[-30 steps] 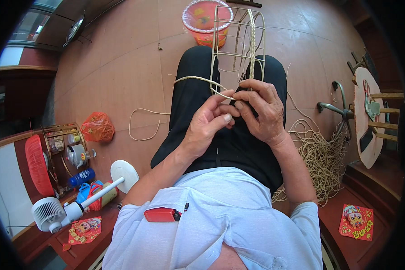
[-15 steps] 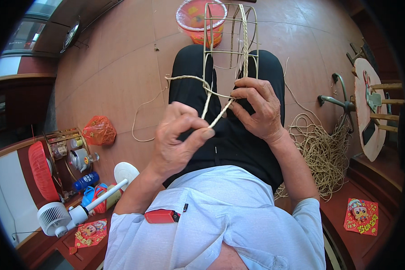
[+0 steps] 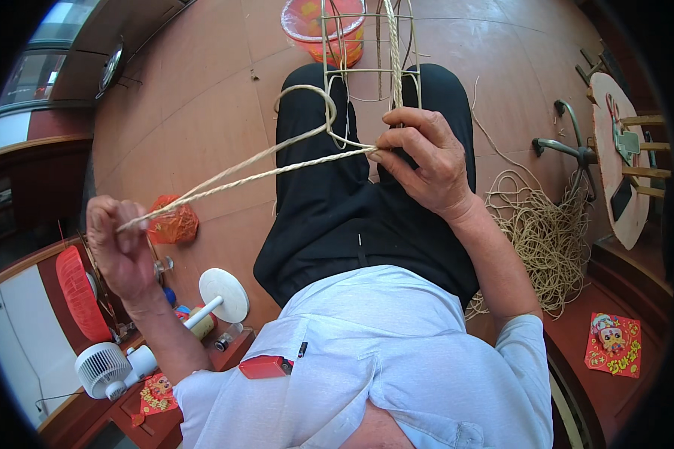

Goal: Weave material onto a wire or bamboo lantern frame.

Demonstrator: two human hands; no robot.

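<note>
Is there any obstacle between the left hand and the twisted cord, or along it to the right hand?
Nothing visible: the left hand grips the twisted cord, whose straight stretch reaches the right hand with no object across it.

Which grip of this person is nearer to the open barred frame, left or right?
Right. The right grip is just below the frame in view; the left grip is far off, lower left.

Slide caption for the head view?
Left hand holds cord stretched aside; right hand pinches it near an openwork frame.
</note>
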